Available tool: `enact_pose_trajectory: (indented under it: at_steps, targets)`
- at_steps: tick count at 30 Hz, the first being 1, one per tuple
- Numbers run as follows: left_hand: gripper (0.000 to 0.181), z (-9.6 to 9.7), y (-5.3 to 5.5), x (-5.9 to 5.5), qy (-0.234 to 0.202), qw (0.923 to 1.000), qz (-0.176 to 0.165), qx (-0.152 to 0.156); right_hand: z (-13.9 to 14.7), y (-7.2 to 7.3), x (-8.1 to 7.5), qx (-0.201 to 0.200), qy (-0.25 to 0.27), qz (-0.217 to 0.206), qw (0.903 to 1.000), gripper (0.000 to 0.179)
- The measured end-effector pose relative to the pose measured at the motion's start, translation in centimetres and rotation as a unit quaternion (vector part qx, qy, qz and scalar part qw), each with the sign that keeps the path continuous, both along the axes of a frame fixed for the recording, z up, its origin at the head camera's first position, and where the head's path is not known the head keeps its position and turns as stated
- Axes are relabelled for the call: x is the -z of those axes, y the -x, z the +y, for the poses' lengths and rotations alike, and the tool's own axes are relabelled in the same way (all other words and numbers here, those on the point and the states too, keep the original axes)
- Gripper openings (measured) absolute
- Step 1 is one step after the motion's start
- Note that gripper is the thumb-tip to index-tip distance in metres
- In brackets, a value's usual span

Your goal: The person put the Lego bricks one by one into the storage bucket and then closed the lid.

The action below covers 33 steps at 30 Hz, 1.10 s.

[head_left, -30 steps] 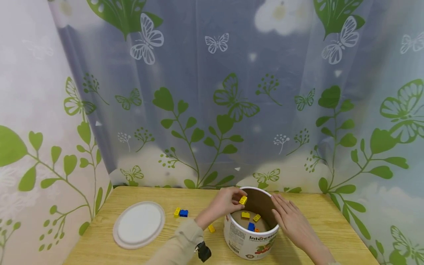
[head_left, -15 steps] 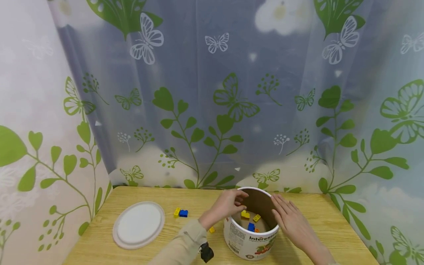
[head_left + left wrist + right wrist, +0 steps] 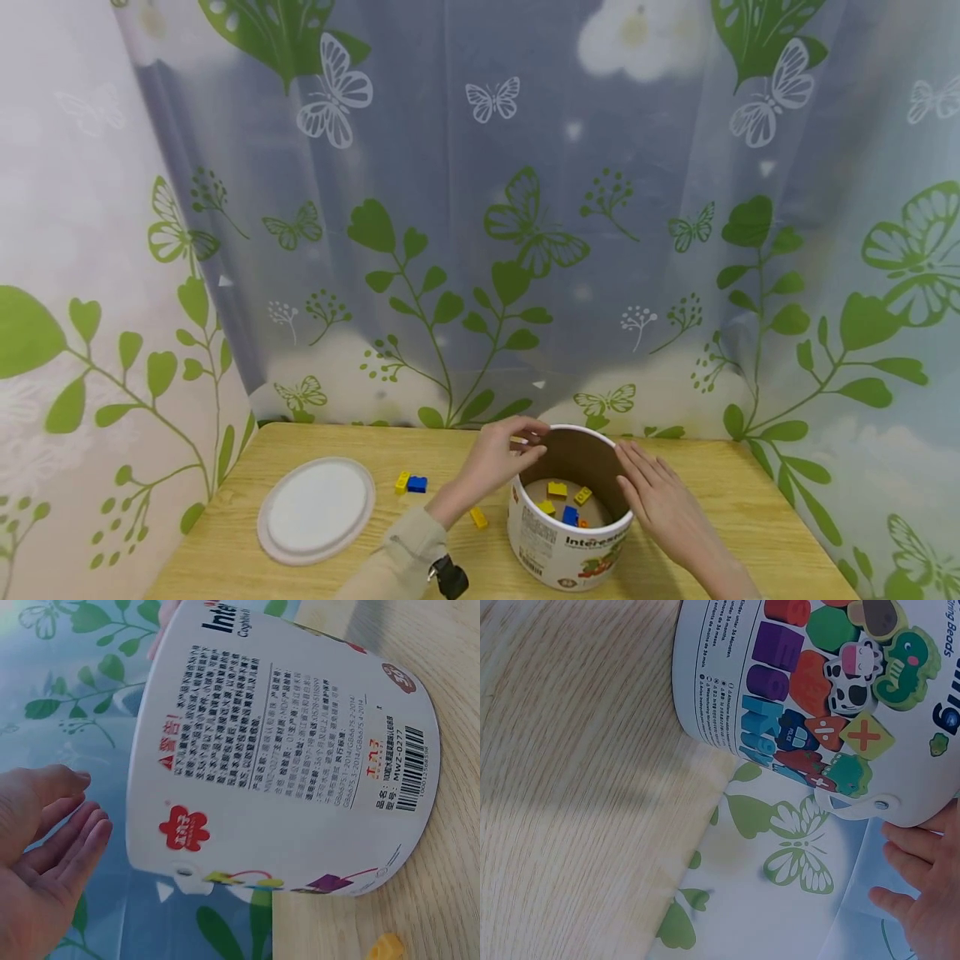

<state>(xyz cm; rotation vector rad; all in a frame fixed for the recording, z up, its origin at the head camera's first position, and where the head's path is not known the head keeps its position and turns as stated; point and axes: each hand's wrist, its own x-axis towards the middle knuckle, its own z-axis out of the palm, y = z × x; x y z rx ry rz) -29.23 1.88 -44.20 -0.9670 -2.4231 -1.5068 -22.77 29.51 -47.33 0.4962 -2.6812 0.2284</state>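
Observation:
A white round bucket (image 3: 555, 546) with printed sides stands on the table. Inside lie yellow toy bricks (image 3: 557, 490), a blue toy brick (image 3: 571, 516) and a small orange piece (image 3: 582, 523). My left hand (image 3: 491, 458) is at the bucket's left rim, fingers loosely bent and nothing between them; in the left wrist view that hand (image 3: 45, 855) is beside the bucket's mouth. On the opposite side, my right hand (image 3: 663, 508) rests its outstretched fingers on the rim. The right wrist view has its fingers (image 3: 911, 851) by the bucket's handle mount.
A white round lid (image 3: 318, 508) lies on the wooden table (image 3: 240, 492) at the left. Between lid and bucket are a yellow brick (image 3: 402, 482) beside a blue brick (image 3: 417, 484), and another yellow brick (image 3: 478, 517) close to my left forearm. A patterned curtain (image 3: 450, 250) hangs behind.
My left hand has let go of a yellow brick over the bucket and drawn back left to the rim. One more yellow brick shows inside. The right hand has stayed on the rim.

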Motion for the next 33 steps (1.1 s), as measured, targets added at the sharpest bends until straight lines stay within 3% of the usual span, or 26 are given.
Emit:
enact_pose_trajectory:
  at_steps: [9, 17, 22, 28, 33]
  targets:
    - [0.031, -2.4, -0.1, 0.3, -0.033, 0.9994, 0.005, -0.013, 0.0, -0.1, 0.2, -0.003, -0.003, 0.008, 1.0000, 0.048]
    - [0.030, -4.5, -0.1, 1.6, -0.056, 0.9981, -0.016, -0.021, 0.1, -0.1, 0.2, -0.001, 0.002, 0.012, 0.9999, 0.048]
    - [0.030, -5.4, -0.3, 2.5, -0.044, 0.9982, -0.024, -0.032, 0.1, -0.1, 0.1, -0.001, 0.002, 0.009, 1.0000, 0.048]
    - [0.031, -6.1, -0.1, 4.6, -0.043, 0.9979, -0.030, -0.037, 0.1, -0.1, 0.0, -0.004, 0.001, 0.007, 1.0000, 0.048]
    - [0.031, -6.4, 0.1, 6.9, -0.014, 0.9979, -0.037, -0.050, 0.0, -0.1, -0.1, -0.005, 0.000, 0.006, 1.0000, 0.049]
